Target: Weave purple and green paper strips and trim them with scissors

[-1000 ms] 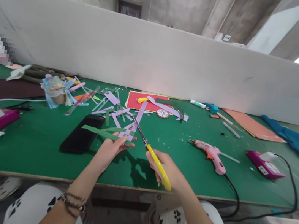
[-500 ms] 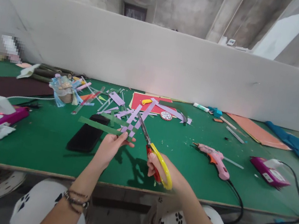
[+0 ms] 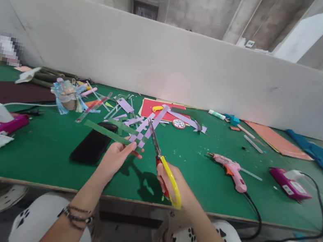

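Observation:
My left hand (image 3: 115, 158) pinches a woven piece of purple and green paper strips (image 3: 139, 133) and holds it up above the green table (image 3: 48, 159). Long green strips stick out to the left, purple ones up and to the right. My right hand (image 3: 170, 179) grips yellow-and-red-handled scissors (image 3: 163, 162). Their blades point up-left and meet the right edge of the woven piece.
A black phone (image 3: 92, 144) lies under the strips. Loose paper strips, red card (image 3: 163, 111) and a ribbon bundle (image 3: 67, 96) crowd the table's middle. A pink glue gun (image 3: 229, 168) lies at right, purple devices (image 3: 289, 184) with cables at both sides. White wall behind.
The woven piece has risen slightly and the scissors have come up to its right edge, handles now spread a little; the view shifted a bit.

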`<state>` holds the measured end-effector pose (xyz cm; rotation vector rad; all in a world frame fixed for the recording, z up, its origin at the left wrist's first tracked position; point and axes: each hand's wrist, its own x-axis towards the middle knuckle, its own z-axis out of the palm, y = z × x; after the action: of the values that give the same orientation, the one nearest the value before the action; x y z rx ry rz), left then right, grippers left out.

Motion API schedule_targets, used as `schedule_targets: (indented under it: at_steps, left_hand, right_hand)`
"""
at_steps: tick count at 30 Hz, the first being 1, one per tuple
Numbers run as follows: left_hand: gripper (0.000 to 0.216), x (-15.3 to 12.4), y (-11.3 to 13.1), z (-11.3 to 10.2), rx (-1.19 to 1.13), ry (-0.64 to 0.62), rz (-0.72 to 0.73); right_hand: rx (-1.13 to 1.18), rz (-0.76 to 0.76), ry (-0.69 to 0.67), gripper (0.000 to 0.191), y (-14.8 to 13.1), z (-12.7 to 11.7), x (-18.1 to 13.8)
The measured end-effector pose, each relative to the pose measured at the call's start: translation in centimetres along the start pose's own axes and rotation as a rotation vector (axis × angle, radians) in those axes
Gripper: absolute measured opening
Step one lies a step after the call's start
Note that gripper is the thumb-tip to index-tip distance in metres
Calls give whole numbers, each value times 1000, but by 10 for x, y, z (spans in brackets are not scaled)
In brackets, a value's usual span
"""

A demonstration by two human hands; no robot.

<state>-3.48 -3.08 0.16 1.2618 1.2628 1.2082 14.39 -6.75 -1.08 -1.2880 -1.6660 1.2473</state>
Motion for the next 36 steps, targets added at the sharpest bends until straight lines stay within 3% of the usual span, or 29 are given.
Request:
schedule_targets:
  at_steps: [10, 21, 36]
  left_hand:
    - [32, -4, 7, 5, 11, 36, 20]
    - [28, -7, 12, 4, -53, 73, 123]
    - [23, -15, 24, 3, -73, 177, 204]
  right_hand:
    - [86, 3, 24, 52, 6, -1, -2]
    - [40, -138, 56, 50, 10, 3, -3]
    - [178, -121, 66, 57, 14, 20, -2]
